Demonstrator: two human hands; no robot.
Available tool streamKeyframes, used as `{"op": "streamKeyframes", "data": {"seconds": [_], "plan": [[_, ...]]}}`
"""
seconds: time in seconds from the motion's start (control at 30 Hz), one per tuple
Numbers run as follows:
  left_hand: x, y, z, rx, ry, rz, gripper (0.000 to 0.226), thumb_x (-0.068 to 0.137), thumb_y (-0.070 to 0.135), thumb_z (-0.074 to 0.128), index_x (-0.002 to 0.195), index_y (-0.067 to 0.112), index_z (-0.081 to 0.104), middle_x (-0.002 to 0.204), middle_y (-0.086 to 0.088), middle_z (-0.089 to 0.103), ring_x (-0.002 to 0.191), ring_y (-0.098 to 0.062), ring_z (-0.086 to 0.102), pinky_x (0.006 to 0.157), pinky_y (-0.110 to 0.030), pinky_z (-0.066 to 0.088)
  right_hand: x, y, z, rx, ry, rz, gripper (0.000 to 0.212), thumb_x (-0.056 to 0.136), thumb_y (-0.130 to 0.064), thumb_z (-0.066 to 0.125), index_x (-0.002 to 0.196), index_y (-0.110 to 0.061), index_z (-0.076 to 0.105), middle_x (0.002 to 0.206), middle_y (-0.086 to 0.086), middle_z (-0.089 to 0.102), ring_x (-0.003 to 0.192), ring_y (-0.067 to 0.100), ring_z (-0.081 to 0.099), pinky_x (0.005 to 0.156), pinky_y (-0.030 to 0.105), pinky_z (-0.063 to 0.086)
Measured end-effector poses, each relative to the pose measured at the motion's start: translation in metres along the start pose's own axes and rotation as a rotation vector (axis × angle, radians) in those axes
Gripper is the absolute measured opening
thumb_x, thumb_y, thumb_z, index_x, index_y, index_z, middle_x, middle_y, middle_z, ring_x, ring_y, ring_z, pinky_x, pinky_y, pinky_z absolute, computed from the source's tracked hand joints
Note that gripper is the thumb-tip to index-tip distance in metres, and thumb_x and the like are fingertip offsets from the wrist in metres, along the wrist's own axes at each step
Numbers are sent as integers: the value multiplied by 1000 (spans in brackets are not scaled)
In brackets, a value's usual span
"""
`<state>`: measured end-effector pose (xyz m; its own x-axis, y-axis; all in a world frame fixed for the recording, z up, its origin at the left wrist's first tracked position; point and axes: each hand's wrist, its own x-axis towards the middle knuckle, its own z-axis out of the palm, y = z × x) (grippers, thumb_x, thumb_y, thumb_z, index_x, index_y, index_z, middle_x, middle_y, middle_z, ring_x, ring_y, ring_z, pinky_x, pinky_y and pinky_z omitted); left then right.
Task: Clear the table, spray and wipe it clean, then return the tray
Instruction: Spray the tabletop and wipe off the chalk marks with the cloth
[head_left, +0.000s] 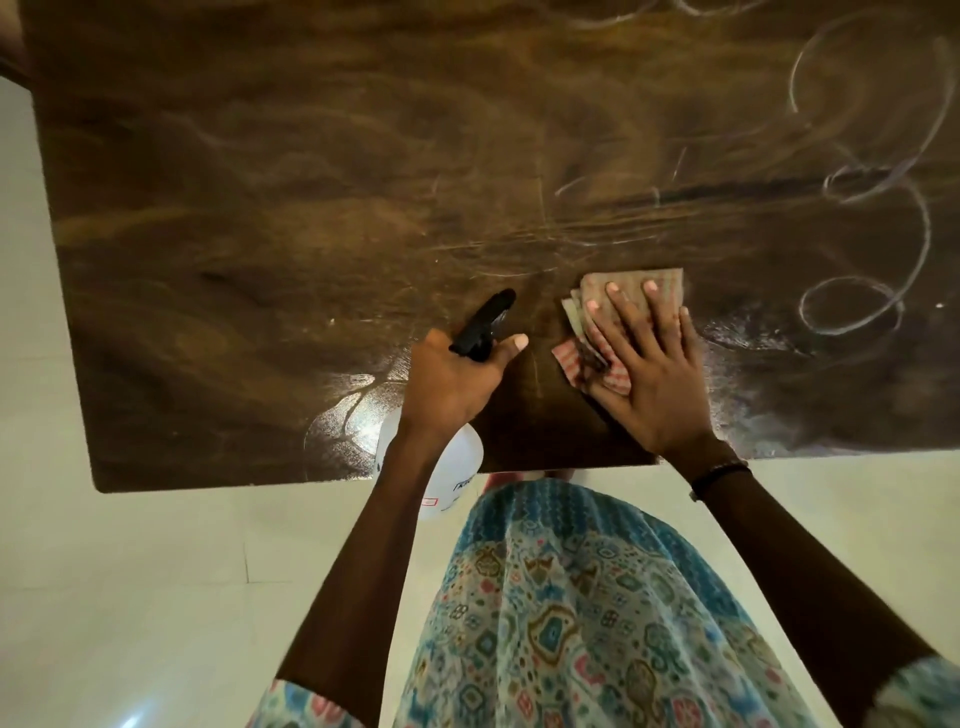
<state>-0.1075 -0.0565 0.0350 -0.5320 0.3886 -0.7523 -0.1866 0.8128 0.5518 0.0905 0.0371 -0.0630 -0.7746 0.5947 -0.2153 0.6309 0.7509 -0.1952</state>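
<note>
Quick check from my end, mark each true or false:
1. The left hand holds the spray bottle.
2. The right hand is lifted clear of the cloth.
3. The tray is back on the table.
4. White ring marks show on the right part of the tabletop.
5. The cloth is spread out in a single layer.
1. True. The left hand grips the spray bottle at its black trigger head.
2. False. The right hand lies flat on the cloth.
3. False. No tray is in view on the table.
4. True. White ring marks show there.
5. False. The cloth is folded, with layered edges showing at its left side.
</note>
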Motion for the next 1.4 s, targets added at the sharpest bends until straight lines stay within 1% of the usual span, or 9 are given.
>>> {"op": "streamKeyframes", "data": {"seconds": [0.27,0.4,0.53,0.67,0.87,1.07,1.2,1.33,1.4], "plan": [[19,2,-18,-86,45,-19,34,76,39,74,75,29,42,74,3,58,75,-20,58,73,-32,48,81,-92,9,3,-6,-230,68,88,-57,36,146,-22,39,155,6,34,146,33,20,116,56,20],[22,5,-27,-86,25,-9,30,79,35,73,75,29,44,74,5,56,73,-16,58,71,-28,46,37,-62,14,-52,-45,-373,66,90,-60,37,149,-31,28,156,2,31,147,29,20,116,53,20],[30,5,-33,-80,37,-20,33,77,38,74,76,27,44,73,-2,57,74,-22,57,72,-32,46,14,0,3,-83,-35,-207,69,89,-60,36,151,-34,23,159,-1,22,149,27,14,117,53,17],[35,9,-37,-70,23,-27,32,76,40,74,77,27,44,74,-1,58,77,-22,57,75,-33,47,43,-5,-6,-47,11,-52,69,89,-58,39,151,-32,24,159,0,23,148,29,14,117,53,18],[46,11,-40,-23,47,-6,46,73,45,75,95,11,54,78,-4,60,75,-21,58,68,-29,43,105,-66,-3,-21,32,-147,68,90,-62,35,149,-28,31,158,1,27,148,30,17,116,56,17],[46,27,-39,67,31,30,38,73,40,77,83,19,46,82,-3,60,73,-17,57,56,-22,43,86,-46,3,-69,-38,-486,64,92,-60,38,148,-31,32,157,1,30,148,30,18,117,54,19],[43,39,-35,94,-1,79,35,77,36,74,70,22,43,70,7,53,60,-1,49,43,-1,37,62,7,-7,-124,-36,-348,66,92,-61,32,151,-32,24,159,1,23,149,30,13,117,55,19],[46,43,-28,103,24,100,38,76,41,73,89,14,48,73,6,48,72,-12,50,59,-15,38,66,26,-18,-123,-26,-227,69,89,-58,36,152,-31,24,160,0,21,149,27,12,118,51,17],[48,45,-26,96,25,95,36,76,38,74,75,16,45,70,7,48,68,-10,50,68,-21,37,69,29,-19,-127,-31,-246,69,90,-59,36,152,-31,23,160,0,20,149,27,12,118,51,17]]}}
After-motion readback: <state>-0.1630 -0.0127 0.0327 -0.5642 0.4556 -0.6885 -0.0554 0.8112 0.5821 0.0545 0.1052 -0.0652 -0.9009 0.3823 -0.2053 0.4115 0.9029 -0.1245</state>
